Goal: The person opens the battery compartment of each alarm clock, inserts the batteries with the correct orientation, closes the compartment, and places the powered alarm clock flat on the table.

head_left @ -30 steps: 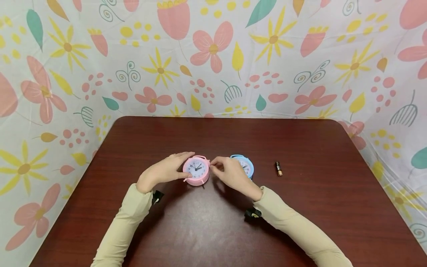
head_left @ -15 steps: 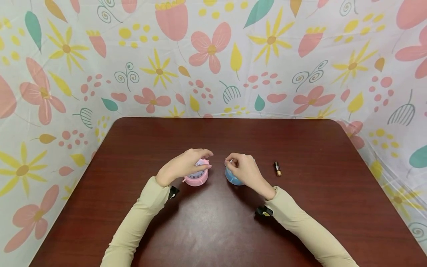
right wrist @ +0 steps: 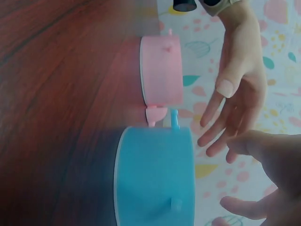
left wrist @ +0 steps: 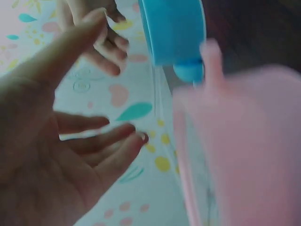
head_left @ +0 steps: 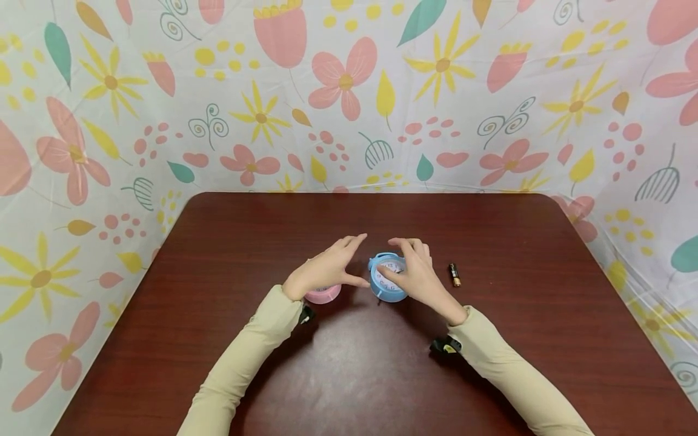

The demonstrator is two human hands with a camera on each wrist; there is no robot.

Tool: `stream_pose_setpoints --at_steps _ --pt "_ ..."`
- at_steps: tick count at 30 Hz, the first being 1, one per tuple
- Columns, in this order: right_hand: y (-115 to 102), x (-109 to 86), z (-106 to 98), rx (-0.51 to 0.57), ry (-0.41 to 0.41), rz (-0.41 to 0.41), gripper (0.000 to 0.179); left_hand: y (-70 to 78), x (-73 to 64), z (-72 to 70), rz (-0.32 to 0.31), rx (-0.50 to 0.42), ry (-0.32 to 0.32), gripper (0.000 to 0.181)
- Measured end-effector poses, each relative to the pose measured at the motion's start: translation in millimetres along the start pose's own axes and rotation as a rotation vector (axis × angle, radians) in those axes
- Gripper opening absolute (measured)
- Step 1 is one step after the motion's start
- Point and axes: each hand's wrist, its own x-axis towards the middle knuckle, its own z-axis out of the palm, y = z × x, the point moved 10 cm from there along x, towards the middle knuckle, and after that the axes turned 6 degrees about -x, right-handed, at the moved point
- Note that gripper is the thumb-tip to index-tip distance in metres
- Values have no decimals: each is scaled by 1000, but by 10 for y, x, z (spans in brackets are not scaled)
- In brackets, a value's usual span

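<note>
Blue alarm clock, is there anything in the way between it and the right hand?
Nothing visible stands between the right hand and the blue alarm clock. The left hand and pink clock are on the clock's other side, and the battery lies off to the right.

The person wears a long cream-beige cloth sleeve (head_left: 245, 357) on the left arm, and a matching long cream-beige cloth sleeve (head_left: 507, 369) on the right arm; both show soft creases. The left hand (head_left: 326, 270) and the right hand (head_left: 421, 275) are bare. Below the left cuff sits a small black device (head_left: 307, 314), with a rounded end in the right wrist view; the right cuff has a similar black device (head_left: 446, 346), with a yellow mark.
</note>
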Motion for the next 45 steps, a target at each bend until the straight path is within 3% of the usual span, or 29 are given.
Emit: stream_pose_setpoints --at_steps 10,20,32,45 --pt "102 -53 136 21 -214 -5 80 18 203 284 -49 -49 -76 116" --pt "203 -113 214 62 -314 -2 91 53 269 475 -62 -55 -88 115" --pt "243 -132 234 79 -323 -4 101 90 294 573 -39 -104 -75 109" --pt "274 -126 255 81 -295 -34 95 61 312 654 -45 -105 -50 106"
